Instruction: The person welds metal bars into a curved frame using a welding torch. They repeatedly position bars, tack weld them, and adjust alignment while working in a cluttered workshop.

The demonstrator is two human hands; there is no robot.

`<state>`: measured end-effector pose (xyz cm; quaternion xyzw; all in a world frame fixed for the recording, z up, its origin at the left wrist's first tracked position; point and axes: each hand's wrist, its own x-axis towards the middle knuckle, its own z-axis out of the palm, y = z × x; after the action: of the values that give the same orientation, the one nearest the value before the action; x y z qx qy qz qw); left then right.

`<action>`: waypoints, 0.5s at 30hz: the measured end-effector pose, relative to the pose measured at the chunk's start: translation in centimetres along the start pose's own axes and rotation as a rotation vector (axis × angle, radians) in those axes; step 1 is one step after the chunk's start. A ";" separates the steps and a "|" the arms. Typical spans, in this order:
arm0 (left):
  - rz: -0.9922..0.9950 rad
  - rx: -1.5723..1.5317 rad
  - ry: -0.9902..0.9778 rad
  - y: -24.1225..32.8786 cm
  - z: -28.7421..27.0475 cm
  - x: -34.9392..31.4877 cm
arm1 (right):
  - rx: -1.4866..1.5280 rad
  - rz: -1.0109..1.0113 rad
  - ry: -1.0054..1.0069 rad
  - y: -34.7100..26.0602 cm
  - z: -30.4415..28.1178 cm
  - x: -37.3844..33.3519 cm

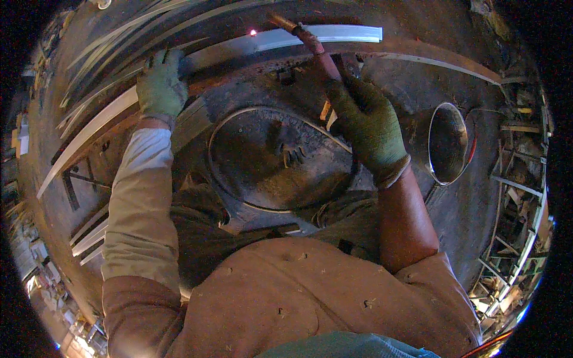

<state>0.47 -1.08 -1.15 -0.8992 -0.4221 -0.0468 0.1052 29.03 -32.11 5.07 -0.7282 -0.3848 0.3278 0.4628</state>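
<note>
A green-gloved hand, my left hand [160,86], is closed over a long pale metal strip [349,33] that crosses the far side of the work area. Its fingertips are partly hidden at the strip's far edge. In my right hand [373,128], also gloved in green, is a welding torch [325,62] with a copper-coloured nozzle. The nozzle points up and left, above the strip. A small pinkish-white glowing spot [253,33] shows on the strip, left of the nozzle and apart from it in this view.
Several thin metal strips [113,42] lie beyond my left hand. A round, rimmed dark metal disc [250,155] is between my arms, before my knees. To the right stands a round metal container [431,146] with a cable beside it. Metal frames [516,185] line the right edge.
</note>
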 end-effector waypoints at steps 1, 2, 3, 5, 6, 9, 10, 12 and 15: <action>0.002 0.010 0.013 0.1 -0.1 -0.1 | 0.001 0.000 -0.003 0.0 0.0 -0.1; 0.004 0.020 0.026 0.2 -0.1 -0.1 | 0.002 0.001 -0.007 -0.1 0.0 -0.1; -0.002 0.030 0.029 0.3 -0.2 -0.2 | 0.024 0.023 -0.008 -0.4 0.1 -0.3; -0.014 0.049 0.036 0.5 -0.2 -0.4 | 0.057 0.035 -0.012 -0.9 0.3 -0.5; -0.004 0.046 0.031 0.4 -0.3 -0.4 | 0.067 0.024 -0.014 -1.1 0.3 -0.6; 0.030 0.027 0.034 -0.1 0.3 -0.4 | 0.030 -0.114 -0.027 0.1 0.2 -0.6; 0.043 0.016 0.046 -0.6 0.9 -0.3 | 0.042 -0.110 -0.027 0.6 0.1 -0.6; 0.066 -0.009 0.064 -1.0 1.4 -0.3 | 0.103 -0.034 -0.020 0.0 0.2 -0.9; 0.080 -0.053 0.059 -1.1 1.2 -0.4 | 0.162 -0.024 -0.011 -1.0 0.4 -1.1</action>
<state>-0.60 -0.43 -2.23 -0.9161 -0.3810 -0.0802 0.0957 27.83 -32.62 6.02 -0.6818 -0.3682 0.3566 0.5219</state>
